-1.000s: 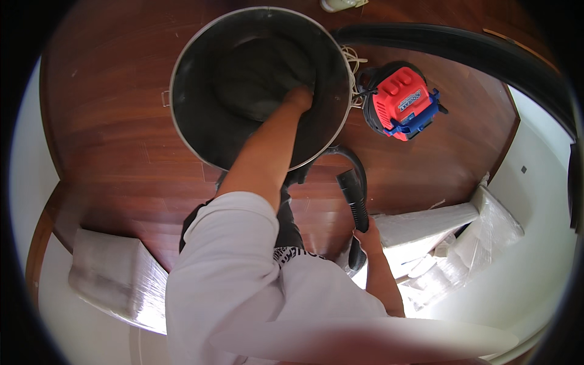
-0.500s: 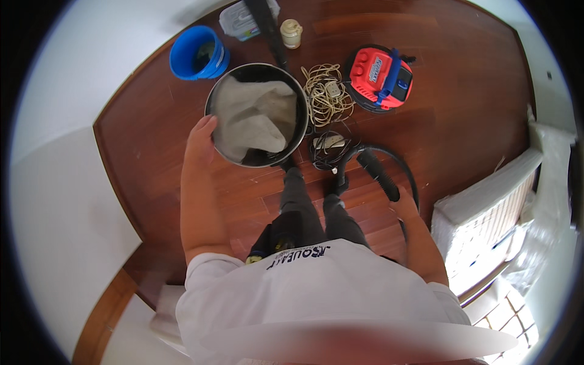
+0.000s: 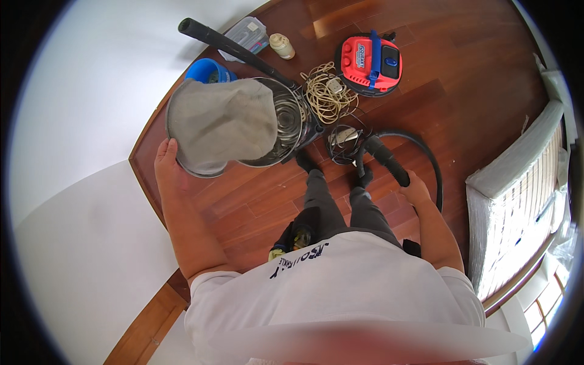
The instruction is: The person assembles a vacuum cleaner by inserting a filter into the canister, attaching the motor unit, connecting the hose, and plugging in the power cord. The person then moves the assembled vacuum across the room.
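Head view, left hand (image 3: 167,167): fingers closed on rim of grey filter bag (image 3: 222,125), held above steel drum (image 3: 286,121).
Right hand (image 3: 415,188): fingers wrapped on black hose (image 3: 389,164).
Good handling: I judge, keep rim level.
Room: wall near left fingers; cord (image 3: 325,91) beside drum.

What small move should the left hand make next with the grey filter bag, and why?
Probably carry the grey filter bag a little further to the left, clear of the steel canister. The left hand holds the bag by its rim, lifted and tilted, but part of it overlaps the open canister. The right hand is on the black hose, so it cannot help.
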The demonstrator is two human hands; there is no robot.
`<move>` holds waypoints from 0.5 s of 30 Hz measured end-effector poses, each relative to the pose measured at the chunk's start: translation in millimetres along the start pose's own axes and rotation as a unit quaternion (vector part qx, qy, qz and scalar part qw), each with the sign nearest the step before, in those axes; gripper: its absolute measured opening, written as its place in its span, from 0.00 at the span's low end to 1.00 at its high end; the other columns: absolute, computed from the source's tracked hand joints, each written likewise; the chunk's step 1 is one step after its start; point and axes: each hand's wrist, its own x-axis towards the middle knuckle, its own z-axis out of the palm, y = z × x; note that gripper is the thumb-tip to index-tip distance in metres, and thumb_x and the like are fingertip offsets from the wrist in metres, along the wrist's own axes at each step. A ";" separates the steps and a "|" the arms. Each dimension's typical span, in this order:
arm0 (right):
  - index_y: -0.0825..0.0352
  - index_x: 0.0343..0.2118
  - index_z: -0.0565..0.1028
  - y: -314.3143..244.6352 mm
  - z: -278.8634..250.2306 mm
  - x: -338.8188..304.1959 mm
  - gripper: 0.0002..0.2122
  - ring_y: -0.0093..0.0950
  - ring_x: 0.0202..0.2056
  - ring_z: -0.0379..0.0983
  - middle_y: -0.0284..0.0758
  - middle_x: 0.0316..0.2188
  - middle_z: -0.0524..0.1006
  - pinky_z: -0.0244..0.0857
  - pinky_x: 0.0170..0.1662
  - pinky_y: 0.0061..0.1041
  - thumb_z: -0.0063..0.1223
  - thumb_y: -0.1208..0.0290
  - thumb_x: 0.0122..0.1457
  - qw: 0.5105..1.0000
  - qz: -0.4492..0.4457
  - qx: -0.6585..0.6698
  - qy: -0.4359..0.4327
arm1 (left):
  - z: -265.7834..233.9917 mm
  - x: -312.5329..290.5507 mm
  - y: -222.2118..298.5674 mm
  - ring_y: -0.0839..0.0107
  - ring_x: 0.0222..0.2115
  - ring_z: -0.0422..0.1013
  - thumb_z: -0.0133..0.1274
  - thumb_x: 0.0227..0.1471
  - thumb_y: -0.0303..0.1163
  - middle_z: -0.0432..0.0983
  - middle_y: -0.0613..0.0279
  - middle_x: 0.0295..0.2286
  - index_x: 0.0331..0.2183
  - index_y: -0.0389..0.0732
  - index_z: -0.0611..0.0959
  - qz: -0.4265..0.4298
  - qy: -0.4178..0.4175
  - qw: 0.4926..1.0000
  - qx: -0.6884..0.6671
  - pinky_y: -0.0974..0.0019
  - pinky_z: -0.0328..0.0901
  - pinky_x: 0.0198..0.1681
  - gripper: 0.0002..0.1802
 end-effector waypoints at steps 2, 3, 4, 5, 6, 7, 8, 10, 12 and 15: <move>0.62 0.47 0.64 -0.4 0.2 0.0 0.28 0.40 0.40 0.68 0.45 0.36 0.72 0.62 0.40 0.34 0.54 0.73 0.37 1.000 -0.007 0.006 0.001 | -1.5 -2.0 11.6 0.72 0.33 0.68 0.44 0.51 0.30 0.72 0.58 0.33 0.38 0.30 0.71 0.012 0.024 1.000 0.000 0.70 0.62 0.39 0.14; 0.62 0.47 0.63 -0.6 0.1 0.6 0.28 0.40 0.40 0.68 0.45 0.36 0.72 0.62 0.40 0.34 0.54 0.73 0.37 1.000 -0.006 0.007 0.000 | -1.5 -3.1 15.6 0.71 0.34 0.68 0.43 0.51 0.30 0.71 0.57 0.34 0.39 0.30 0.71 0.025 0.012 0.999 0.023 0.69 0.62 0.39 0.15; 0.62 0.47 0.63 -0.9 0.1 1.8 0.28 0.40 0.40 0.68 0.46 0.36 0.72 0.61 0.40 0.34 0.54 0.73 0.37 1.000 -0.015 0.005 -0.001 | 0.1 -3.0 15.9 0.70 0.35 0.68 0.43 0.52 0.30 0.71 0.55 0.35 0.41 0.30 0.70 0.032 -0.003 0.999 0.038 0.68 0.62 0.40 0.16; 0.62 0.46 0.63 -1.4 -0.1 3.2 0.28 0.40 0.40 0.68 0.46 0.36 0.72 0.61 0.40 0.34 0.54 0.73 0.37 1.000 -0.024 0.003 -0.002 | 2.0 -1.6 14.1 0.69 0.36 0.68 0.42 0.52 0.31 0.71 0.54 0.36 0.42 0.30 0.69 0.034 0.003 0.998 0.051 0.68 0.61 0.41 0.17; 0.62 0.46 0.63 -2.4 -0.2 4.7 0.28 0.41 0.40 0.68 0.46 0.36 0.72 0.61 0.40 0.34 0.54 0.73 0.37 1.000 -0.023 -0.006 -0.002 | 6.0 1.2 7.1 0.68 0.36 0.68 0.42 0.52 0.32 0.71 0.54 0.36 0.42 0.30 0.70 0.032 -0.009 0.992 0.123 0.67 0.61 0.41 0.18; 0.63 0.46 0.63 -3.9 -0.4 6.3 0.27 0.41 0.40 0.68 0.46 0.36 0.71 0.61 0.40 0.34 0.54 0.73 0.37 0.999 -0.034 -0.004 0.001 | 12.0 4.1 -7.1 0.67 0.36 0.68 0.43 0.51 0.34 0.71 0.54 0.36 0.42 0.31 0.70 0.040 -0.010 0.983 0.181 0.67 0.61 0.41 0.19; 0.63 0.46 0.63 -5.8 -0.4 7.4 0.27 0.41 0.40 0.68 0.46 0.35 0.71 0.61 0.40 0.34 0.54 0.73 0.37 0.999 -0.035 -0.010 0.005 | 20.1 6.8 -28.5 0.65 0.37 0.68 0.44 0.51 0.36 0.71 0.53 0.35 0.40 0.31 0.72 0.050 -0.008 0.945 0.323 0.66 0.60 0.42 0.19; 0.64 0.46 0.64 -11.1 -0.5 8.5 0.27 0.41 0.40 0.67 0.46 0.35 0.71 0.61 0.40 0.34 0.55 0.73 0.37 0.999 -0.025 -0.025 0.008 | 44.6 18.9 -84.7 0.59 0.38 0.67 0.45 0.49 0.39 0.72 0.50 0.36 0.37 0.32 0.74 0.165 -0.040 0.842 0.513 0.64 0.59 0.43 0.19; 0.65 0.45 0.64 -17.7 -0.5 7.4 0.27 0.42 0.40 0.67 0.46 0.36 0.71 0.61 0.41 0.34 0.55 0.73 0.37 0.999 0.001 -0.044 0.006 | 70.0 26.5 -149.7 0.53 0.41 0.64 0.42 0.49 0.40 0.70 0.45 0.37 0.36 0.34 0.75 0.126 -0.074 0.831 0.536 0.58 0.59 0.44 0.19; 0.65 0.45 0.64 -26.2 -1.1 2.2 0.26 0.42 0.40 0.67 0.46 0.36 0.71 0.60 0.41 0.34 0.56 0.72 0.37 0.999 -0.010 -0.042 -0.015 | 99.6 19.0 -231.7 0.51 0.37 0.65 0.44 0.48 0.37 0.70 0.46 0.33 0.34 0.34 0.75 0.172 -0.085 0.849 0.493 0.56 0.59 0.41 0.16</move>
